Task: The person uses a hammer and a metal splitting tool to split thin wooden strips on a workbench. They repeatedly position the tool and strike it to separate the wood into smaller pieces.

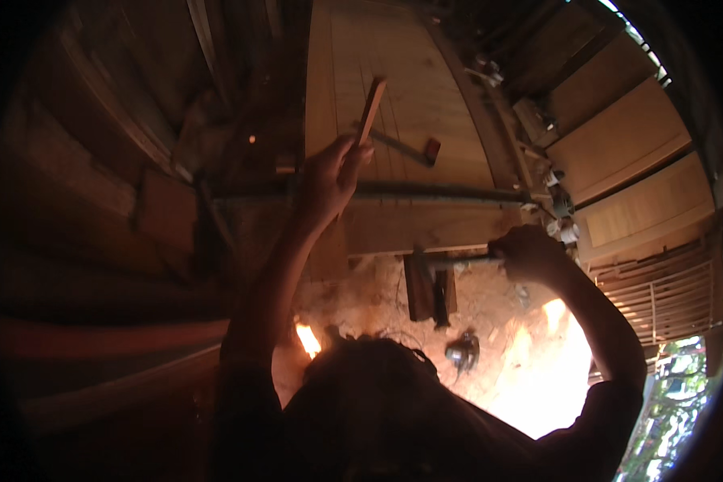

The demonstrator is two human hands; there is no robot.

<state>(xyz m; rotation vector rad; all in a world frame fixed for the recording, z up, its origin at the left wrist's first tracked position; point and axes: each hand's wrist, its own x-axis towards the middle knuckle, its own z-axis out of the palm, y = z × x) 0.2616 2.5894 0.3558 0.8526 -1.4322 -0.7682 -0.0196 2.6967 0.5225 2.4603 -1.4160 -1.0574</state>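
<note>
My left hand [335, 178] is closed around a narrow wooden strip [371, 110], which points up and away over a large wooden panel [410, 60]. Lower and to the right, my right hand [530, 254] grips the handle of what looks like a hammer [462, 259]; its head, at the left end, is blurred and dark. On the panel, just beyond my left hand, lies a thin-bladed tool with a reddish block end [431, 153], perhaps a try square. A long metal bar [442, 192] crosses the near part of the panel, passing behind my left hand.
Wooden boards [96, 104] lean along the dark left side. Panels [643, 201] and a slatted wooden piece [655, 293] stand at the right. Small items [562, 201] line the panel's right side. A power tool or similar dark object [462, 351] rests on the sunlit floor.
</note>
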